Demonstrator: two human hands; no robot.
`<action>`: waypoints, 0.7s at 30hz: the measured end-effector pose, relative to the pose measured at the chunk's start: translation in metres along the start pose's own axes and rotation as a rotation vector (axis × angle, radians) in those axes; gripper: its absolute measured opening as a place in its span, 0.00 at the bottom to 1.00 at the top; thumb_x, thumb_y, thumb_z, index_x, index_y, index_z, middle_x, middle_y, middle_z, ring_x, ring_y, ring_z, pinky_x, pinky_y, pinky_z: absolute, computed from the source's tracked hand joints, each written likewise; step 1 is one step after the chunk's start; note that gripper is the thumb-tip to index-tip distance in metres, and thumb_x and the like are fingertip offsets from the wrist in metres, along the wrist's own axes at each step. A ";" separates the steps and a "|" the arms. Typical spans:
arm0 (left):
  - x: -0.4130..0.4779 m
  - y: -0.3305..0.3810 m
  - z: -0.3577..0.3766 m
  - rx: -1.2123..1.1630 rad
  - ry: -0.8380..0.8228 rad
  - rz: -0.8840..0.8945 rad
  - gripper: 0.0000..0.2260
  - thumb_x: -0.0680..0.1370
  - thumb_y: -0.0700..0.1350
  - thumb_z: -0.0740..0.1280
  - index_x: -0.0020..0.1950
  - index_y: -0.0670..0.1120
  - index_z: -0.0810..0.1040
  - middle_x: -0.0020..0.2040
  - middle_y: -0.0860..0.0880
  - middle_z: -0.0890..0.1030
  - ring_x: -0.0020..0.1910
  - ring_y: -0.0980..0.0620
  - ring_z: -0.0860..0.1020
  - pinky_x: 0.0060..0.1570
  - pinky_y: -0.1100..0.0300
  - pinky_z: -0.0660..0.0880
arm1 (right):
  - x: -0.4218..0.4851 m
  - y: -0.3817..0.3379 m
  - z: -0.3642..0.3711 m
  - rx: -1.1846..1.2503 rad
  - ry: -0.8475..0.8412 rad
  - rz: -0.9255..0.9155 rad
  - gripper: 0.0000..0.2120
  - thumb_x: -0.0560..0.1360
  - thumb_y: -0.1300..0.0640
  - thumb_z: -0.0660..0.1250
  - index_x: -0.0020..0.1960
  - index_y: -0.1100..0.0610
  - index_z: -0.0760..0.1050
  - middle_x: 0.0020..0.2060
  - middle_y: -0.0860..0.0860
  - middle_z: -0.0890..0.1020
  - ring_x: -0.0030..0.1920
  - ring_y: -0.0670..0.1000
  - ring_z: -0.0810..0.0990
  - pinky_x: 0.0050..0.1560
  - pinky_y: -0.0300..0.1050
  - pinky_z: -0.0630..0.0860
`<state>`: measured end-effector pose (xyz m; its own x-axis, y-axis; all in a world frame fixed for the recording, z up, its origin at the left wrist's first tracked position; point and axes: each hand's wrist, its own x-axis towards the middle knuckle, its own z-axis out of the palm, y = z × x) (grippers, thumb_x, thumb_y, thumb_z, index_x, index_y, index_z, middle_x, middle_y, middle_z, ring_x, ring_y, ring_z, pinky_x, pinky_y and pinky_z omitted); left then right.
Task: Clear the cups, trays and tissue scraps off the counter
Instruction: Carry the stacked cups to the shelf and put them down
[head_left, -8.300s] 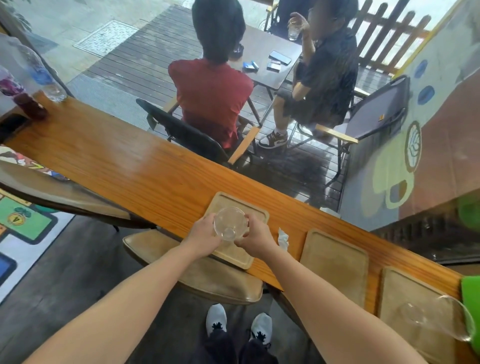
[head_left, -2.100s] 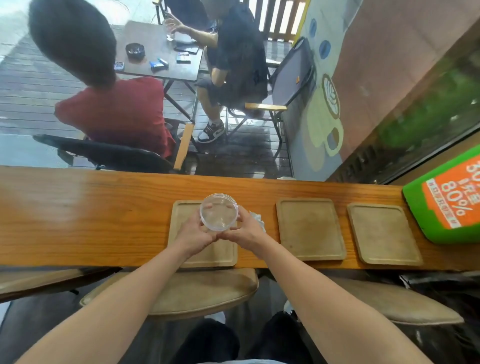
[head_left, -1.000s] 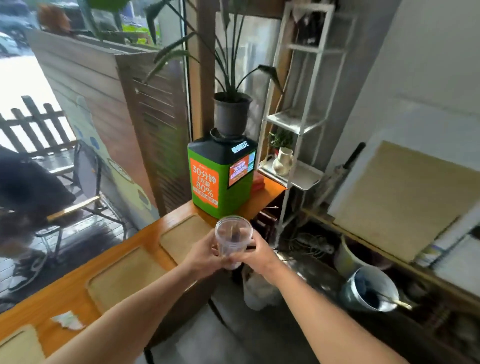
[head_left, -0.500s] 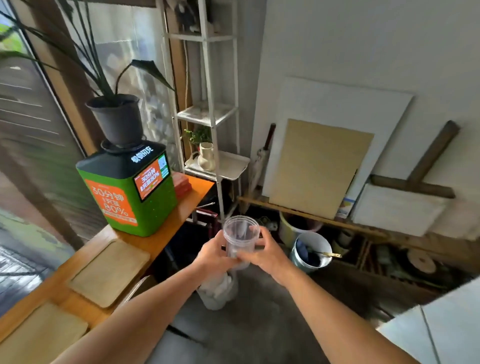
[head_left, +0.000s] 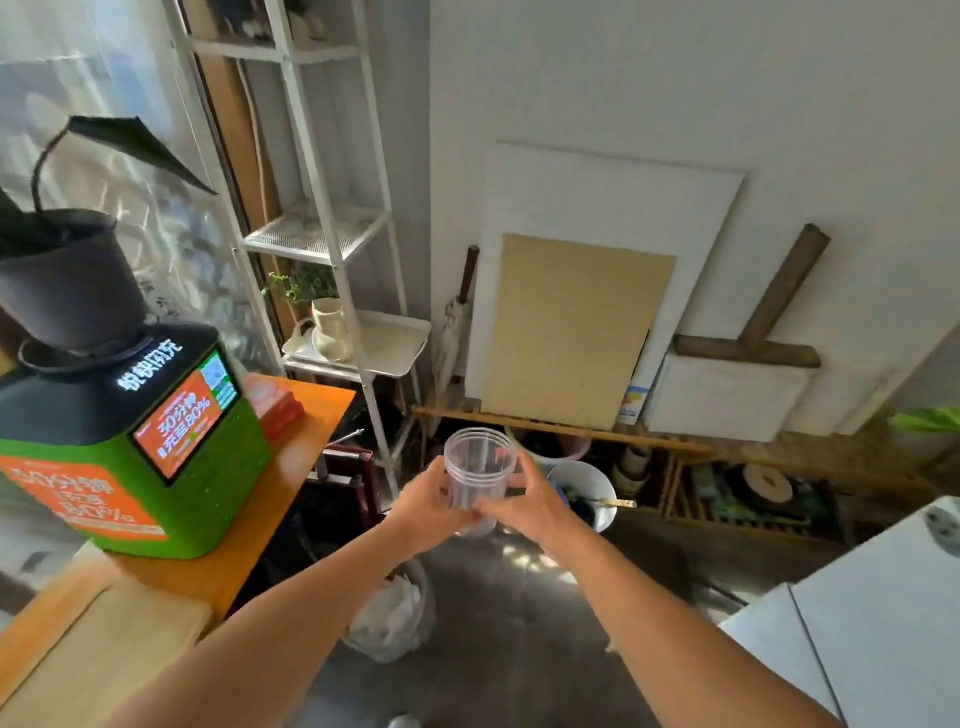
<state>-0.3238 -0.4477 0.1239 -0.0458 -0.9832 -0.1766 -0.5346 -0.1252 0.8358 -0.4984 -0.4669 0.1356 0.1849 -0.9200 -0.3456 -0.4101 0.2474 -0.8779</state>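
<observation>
You hold a clear cup (head_left: 479, 475) upright in front of you, out past the end of the bench (head_left: 244, 551) and above the floor. Your left hand (head_left: 427, 506) wraps its left side, and your right hand (head_left: 524, 506) grips the right side, with the fingertips of both meeting low on the front of the cup. The cup looks empty, with ridges below its rim; whether it is one cup or a stack, you cannot tell from here.

At your lower left a tray (head_left: 98, 654) lies flat on the bench, well apart from the cup. Beyond it stands a green box (head_left: 130, 457) with an orange screen, and a dark pot (head_left: 67, 280) with a plant sits on top of the box. A red pack (head_left: 275, 408) lies on the bench just behind the box.

Below your left forearm, on the floor, stands a bin (head_left: 395, 616) lined with a white bag holding crumpled white scraps. Behind the cup is a white bucket (head_left: 584, 493) with a tool sticking out of it. A white shelf (head_left: 332, 244) rises beside the bench end and carries a cream vase (head_left: 330, 330). Boards (head_left: 576, 327) lean against the wall to its right.
</observation>
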 end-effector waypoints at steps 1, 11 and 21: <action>0.010 0.000 -0.005 -0.005 -0.007 0.002 0.34 0.65 0.53 0.80 0.67 0.55 0.69 0.53 0.59 0.78 0.53 0.57 0.76 0.55 0.59 0.72 | 0.011 -0.004 0.000 -0.006 0.000 -0.002 0.40 0.63 0.48 0.81 0.69 0.38 0.65 0.59 0.46 0.79 0.57 0.52 0.80 0.57 0.54 0.81; 0.115 -0.012 -0.069 -0.009 -0.066 0.026 0.36 0.65 0.54 0.79 0.70 0.53 0.68 0.58 0.55 0.79 0.56 0.54 0.78 0.56 0.57 0.73 | 0.115 -0.051 0.017 0.009 0.018 0.018 0.39 0.60 0.46 0.79 0.67 0.37 0.66 0.57 0.46 0.79 0.56 0.51 0.81 0.58 0.56 0.80; 0.191 -0.028 -0.105 -0.073 -0.054 0.052 0.35 0.66 0.55 0.79 0.69 0.53 0.67 0.56 0.59 0.78 0.52 0.61 0.77 0.44 0.69 0.71 | 0.198 -0.083 0.029 0.050 0.035 0.064 0.38 0.59 0.46 0.79 0.66 0.39 0.68 0.56 0.46 0.79 0.57 0.51 0.80 0.59 0.57 0.80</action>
<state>-0.2288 -0.6456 0.1214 -0.1188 -0.9802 -0.1582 -0.4679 -0.0853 0.8797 -0.4019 -0.6607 0.1306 0.1282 -0.9116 -0.3907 -0.3751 0.3201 -0.8700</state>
